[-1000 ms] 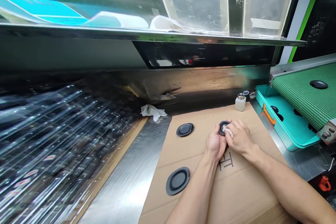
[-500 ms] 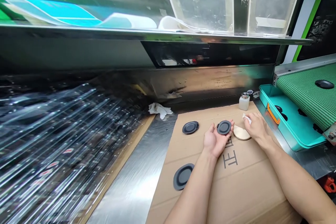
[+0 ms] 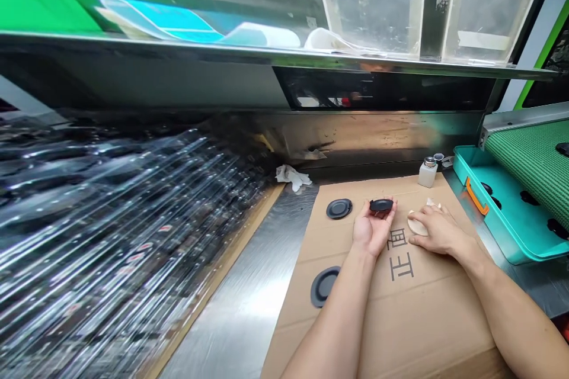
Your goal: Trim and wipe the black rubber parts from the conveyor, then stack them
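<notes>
My left hand [image 3: 371, 232], palm up, grips a small black oval plastic part [image 3: 381, 205] in its fingertips, tilted so it shows nearly edge-on. My right hand [image 3: 440, 230] lies low over the cardboard, thumb and fingers around a beige round pad [image 3: 416, 226]. A bit of white wipe [image 3: 430, 202] shows at the far side of the right fingers; whether they still hold it is hidden. Two more dark oval parts lie to the left: one farther back [image 3: 339, 209], and a larger one [image 3: 323, 287] partly behind my left forearm.
The cardboard sheet [image 3: 347, 337] covers the metal bench. A white bottle [image 3: 427, 173] stands at its back edge. On the right, a teal bin [image 3: 511, 249] with black parts sits beside a green conveyor [image 3: 528, 160]. Stacked clear plastic trays [image 3: 133, 237] and crumpled tissue [image 3: 293, 177] lie left.
My left hand has tipped the black part from face-up to nearly edge-on. My right hand has come down from pinching the white wipe onto the beige pad. The view has swung left.
</notes>
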Tool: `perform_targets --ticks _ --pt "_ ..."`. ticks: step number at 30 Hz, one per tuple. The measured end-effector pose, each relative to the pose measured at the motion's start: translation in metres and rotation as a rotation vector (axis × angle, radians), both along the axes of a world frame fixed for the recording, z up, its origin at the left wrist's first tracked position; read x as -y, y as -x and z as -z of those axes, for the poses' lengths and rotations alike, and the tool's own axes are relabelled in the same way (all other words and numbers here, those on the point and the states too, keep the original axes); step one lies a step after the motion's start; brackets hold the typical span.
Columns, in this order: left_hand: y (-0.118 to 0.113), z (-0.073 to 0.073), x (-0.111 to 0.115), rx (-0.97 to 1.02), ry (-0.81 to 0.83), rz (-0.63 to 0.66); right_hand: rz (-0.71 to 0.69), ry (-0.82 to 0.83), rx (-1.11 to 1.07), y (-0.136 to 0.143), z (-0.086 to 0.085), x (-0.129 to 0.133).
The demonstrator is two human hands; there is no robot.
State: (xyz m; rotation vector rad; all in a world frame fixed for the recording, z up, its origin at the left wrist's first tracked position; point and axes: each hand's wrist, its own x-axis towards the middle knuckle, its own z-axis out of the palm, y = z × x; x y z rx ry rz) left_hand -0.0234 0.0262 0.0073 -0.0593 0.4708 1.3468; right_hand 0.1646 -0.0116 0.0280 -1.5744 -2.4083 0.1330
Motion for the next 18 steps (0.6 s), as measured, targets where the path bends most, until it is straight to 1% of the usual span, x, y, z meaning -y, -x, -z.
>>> perform_targets --ticks 2,5,7,11,12,13,15,16,18 --pt "0.001 0.002 -0.001 -0.016 -0.003 0.018 -0.014 -0.005 -0.048 0.003 0.002 -0.001" --pt "-0.004 0.005 -0.001 -0.066 -0.027 0.060 0.049 -0.122 -0.220 0.010 0.005 -0.004" --pt "-0.010 0.008 0.002 -0.111 -0.053 0.083 0.054 -0.185 -0.263 0.020 0.008 -0.002" --pt "-0.022 0.009 0.009 -0.144 -0.111 0.192 -0.062 -0.205 -0.099 0.043 0.014 0.006" --pt "-0.023 0.009 0.009 -0.139 -0.122 0.216 -0.062 -0.209 -0.053 0.047 0.015 0.006" --pt "-0.024 0.010 0.010 -0.135 -0.127 0.224 -0.032 -0.214 -0.016 0.050 0.015 0.006" --pt "-0.022 0.010 0.010 -0.136 -0.129 0.205 0.066 -0.223 0.034 0.053 0.016 0.005" --pt "-0.021 0.010 0.010 -0.143 -0.123 0.191 0.089 -0.228 0.049 0.053 0.017 0.004" --pt "-0.019 0.011 0.009 -0.153 -0.098 0.208 0.041 -0.239 0.067 0.052 0.018 0.003"
